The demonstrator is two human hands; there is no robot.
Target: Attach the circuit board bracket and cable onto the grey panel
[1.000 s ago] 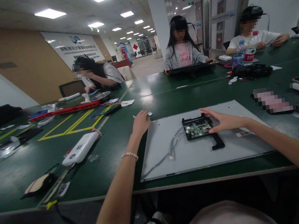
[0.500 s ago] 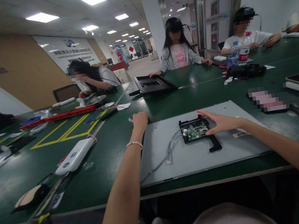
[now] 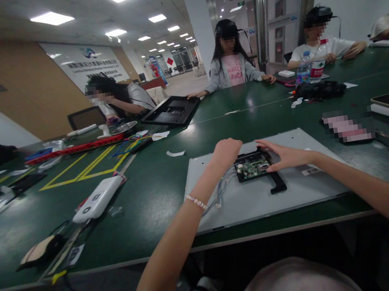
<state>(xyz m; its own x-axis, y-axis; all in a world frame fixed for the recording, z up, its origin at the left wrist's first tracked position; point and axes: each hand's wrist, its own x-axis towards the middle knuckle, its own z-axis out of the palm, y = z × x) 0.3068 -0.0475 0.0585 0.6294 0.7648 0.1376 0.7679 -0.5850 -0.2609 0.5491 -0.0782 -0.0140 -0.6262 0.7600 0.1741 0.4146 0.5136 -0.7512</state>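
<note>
head cam: grey panel (image 3: 249,208) lies flat on green table (image 3: 156,205); circuit board (image 3: 252,169) in blk frame (image 3: 277,184) sits abt mid-panel, cables (image 3: 220,188) running l across panel. l hand (image 3: 227,154) over panel's far l part, just beside frame, fingers bent in, tips hidden; can't tell if they've hold of anything. r hand (image 3: 281,155) over panel's r half, thumb & fingers well apart at frame's r side. pwr bank (image 3: 99,198) l of panel; co-worker's hand (image 3: 198,94) at blk tray (image 3: 174,111) beyond panel.
</note>
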